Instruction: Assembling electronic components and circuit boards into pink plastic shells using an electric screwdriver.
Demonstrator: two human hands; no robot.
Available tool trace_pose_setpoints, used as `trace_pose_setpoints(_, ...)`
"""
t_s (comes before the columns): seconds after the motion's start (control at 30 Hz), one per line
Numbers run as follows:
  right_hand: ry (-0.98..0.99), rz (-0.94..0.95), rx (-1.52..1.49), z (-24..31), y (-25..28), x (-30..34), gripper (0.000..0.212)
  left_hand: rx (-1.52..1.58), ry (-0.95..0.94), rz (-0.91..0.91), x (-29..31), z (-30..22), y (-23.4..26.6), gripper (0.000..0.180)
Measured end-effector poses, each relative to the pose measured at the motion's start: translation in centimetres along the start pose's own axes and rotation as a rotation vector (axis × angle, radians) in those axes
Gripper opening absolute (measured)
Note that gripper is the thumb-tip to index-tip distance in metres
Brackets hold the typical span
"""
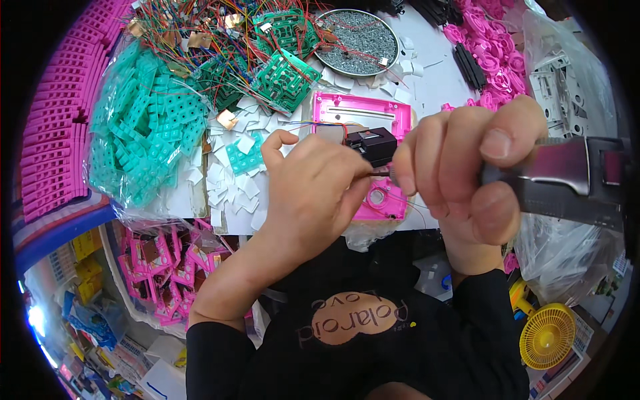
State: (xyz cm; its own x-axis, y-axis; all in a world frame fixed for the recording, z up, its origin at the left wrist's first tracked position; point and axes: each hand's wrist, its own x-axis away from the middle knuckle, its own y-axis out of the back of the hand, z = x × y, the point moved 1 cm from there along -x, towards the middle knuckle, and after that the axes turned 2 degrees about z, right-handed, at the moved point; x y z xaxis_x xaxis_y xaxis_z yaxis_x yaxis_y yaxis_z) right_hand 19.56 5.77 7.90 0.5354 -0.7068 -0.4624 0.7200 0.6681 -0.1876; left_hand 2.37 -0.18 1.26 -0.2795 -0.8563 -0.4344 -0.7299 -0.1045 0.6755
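Note:
My right hand (pixel 460 160) is wrapped round a dark electric screwdriver (pixel 563 175), its thin bit pointing left. At the bit's tip the thumb and forefinger of my left hand (pixel 310 183) are pinched together; whatever sits between them is too small to make out. Beneath both hands lies an open pink plastic housing (pixel 403 115), partly covered by them. A black box-shaped part (pixel 372 145) with coloured wires rests in it, and a round ring (pixel 377 197) shows at its near end.
Beyond lie green circuit boards (pixel 287 80) with tangled wires and a round tray of screws (pixel 396 50). Left are turquoise rubber keypads (pixel 147 127) and stacked pink parts (pixel 57 133). White paper pieces (pixel 230 193) are scattered about. Pink rings (pixel 490 63) and bagged white parts (pixel 560 93) lie right.

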Motion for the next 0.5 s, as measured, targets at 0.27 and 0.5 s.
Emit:
trace_pose_setpoints(0.27, 0.045, 0.005, -0.07, -2.1, 2.7, -0.7, 0.031, -0.198, 0.171, 0.011, 3.2, 1.0, -1.7, 0.059)
trace_pose_setpoints(0.5, 0.092, -0.094, 0.137, -4.4, 1.4, -0.6, 0.028, -0.136, 0.144, 0.018, 2.6, 2.0, -2.2, 0.048)
